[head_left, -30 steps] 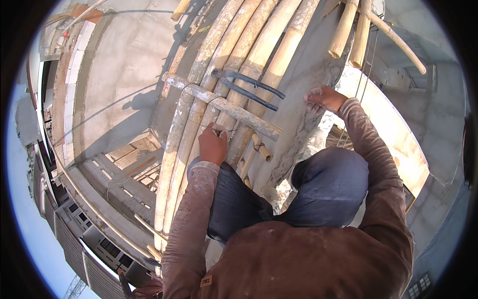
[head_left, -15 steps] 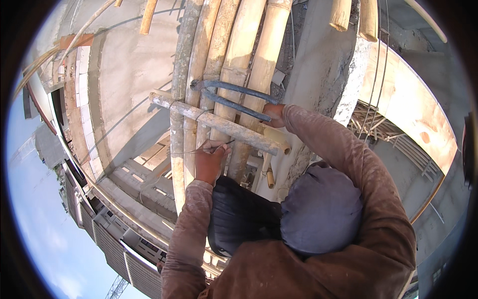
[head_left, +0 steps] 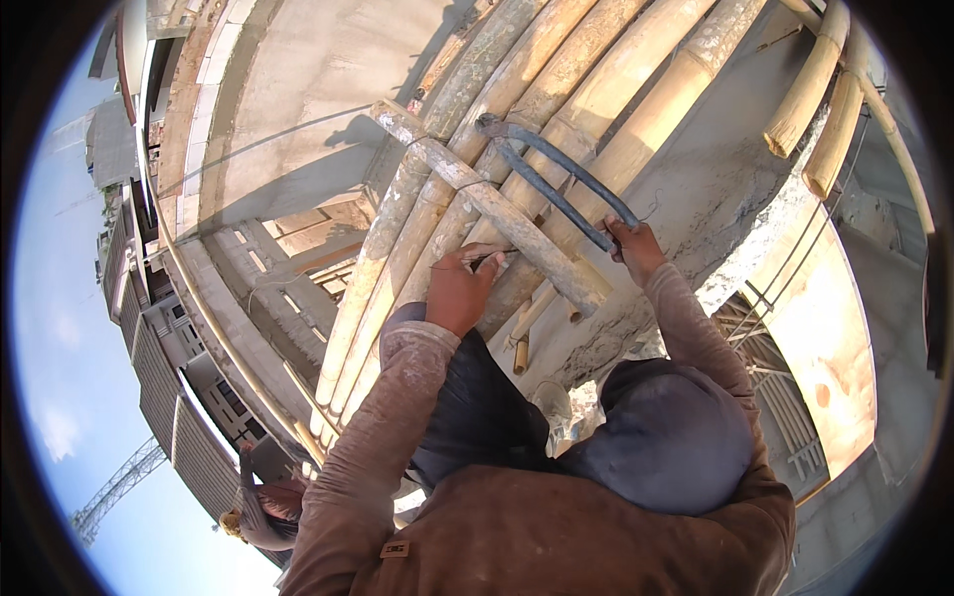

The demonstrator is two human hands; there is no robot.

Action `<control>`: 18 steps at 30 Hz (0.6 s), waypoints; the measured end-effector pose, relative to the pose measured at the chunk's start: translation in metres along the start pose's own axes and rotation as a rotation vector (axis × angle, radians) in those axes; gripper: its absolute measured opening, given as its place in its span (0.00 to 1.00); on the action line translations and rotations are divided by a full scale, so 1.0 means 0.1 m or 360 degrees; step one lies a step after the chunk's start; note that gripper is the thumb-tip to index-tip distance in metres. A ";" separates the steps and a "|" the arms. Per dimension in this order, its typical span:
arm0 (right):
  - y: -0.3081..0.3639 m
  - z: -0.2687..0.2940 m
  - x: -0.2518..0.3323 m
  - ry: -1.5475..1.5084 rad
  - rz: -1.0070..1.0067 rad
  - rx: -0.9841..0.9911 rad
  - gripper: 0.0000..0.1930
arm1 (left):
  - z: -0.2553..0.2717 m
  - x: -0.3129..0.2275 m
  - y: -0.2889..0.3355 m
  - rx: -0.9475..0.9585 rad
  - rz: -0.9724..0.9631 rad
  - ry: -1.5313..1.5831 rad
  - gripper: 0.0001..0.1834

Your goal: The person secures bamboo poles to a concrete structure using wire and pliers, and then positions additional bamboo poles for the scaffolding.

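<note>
My left hand (head_left: 462, 293) is closed in a pinch on a thin dark tie wire (head_left: 509, 252), just beside a short bamboo crosspiece (head_left: 517, 228). That crosspiece lies slantwise over several long bamboo poles (head_left: 542, 109) set side by side. Pincers with long blue-grey handles (head_left: 571, 159) rest across the poles, their head pointing up and left. At the handle ends is my right hand (head_left: 636, 248), with fingers closed on the lower handle; its palm side is hidden. A fine strand of wire shows above that hand.
Cut bamboo ends (head_left: 810, 94) jut in at the upper right. A rough concrete ledge (head_left: 686, 179) runs beside the poles, and a plywood sheet (head_left: 845, 338) stands beyond it. Openings drop down on the left. Another person (head_left: 268, 512) is at lower left, below a tiled roof (head_left: 189, 437).
The view has turned, so poles and pincers now slant to the right. My right hand's fingers show more fully at the handle ends. My left hand keeps its pinch near the crosspiece.
</note>
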State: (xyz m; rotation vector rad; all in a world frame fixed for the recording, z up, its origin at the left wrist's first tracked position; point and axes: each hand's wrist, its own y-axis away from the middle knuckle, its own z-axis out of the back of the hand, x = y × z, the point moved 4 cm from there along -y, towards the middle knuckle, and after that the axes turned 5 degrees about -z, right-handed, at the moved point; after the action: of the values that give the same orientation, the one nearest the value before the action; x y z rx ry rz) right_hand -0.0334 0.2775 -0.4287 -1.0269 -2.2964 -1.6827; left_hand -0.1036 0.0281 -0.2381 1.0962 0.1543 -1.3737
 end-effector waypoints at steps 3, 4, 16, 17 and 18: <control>0.50 -0.03 -0.01 -0.0055 0.0207 -0.0204 0.13 | -0.04 -0.05 0.05 -0.0154 -0.0220 -0.0218 0.10; 0.65 -0.02 0.02 -0.0150 0.0350 -0.0336 0.13 | -0.06 -0.08 0.07 -0.0140 -0.0218 -0.0204 0.10; 1.45 -0.74 0.84 0.1658 0.1503 -0.0053 0.14 | -0.04 -0.38 0.06 -0.0084 -0.0759 -0.0355 0.08; 1.45 -0.75 0.84 0.1669 0.1496 -0.0050 0.14 | -0.08 -0.40 0.02 -0.0042 -0.0742 -0.0314 0.08; 1.45 -0.80 0.86 0.1731 0.1516 -0.0057 0.13 | -0.07 -0.43 -0.01 -0.0012 -0.0732 -0.0288 0.08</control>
State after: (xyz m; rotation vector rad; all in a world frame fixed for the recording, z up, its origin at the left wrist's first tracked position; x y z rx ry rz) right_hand -0.0385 0.2682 -0.2430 -0.6994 -0.8671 -1.2961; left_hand -0.1120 0.0632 -0.2141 0.9569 0.2920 -1.8734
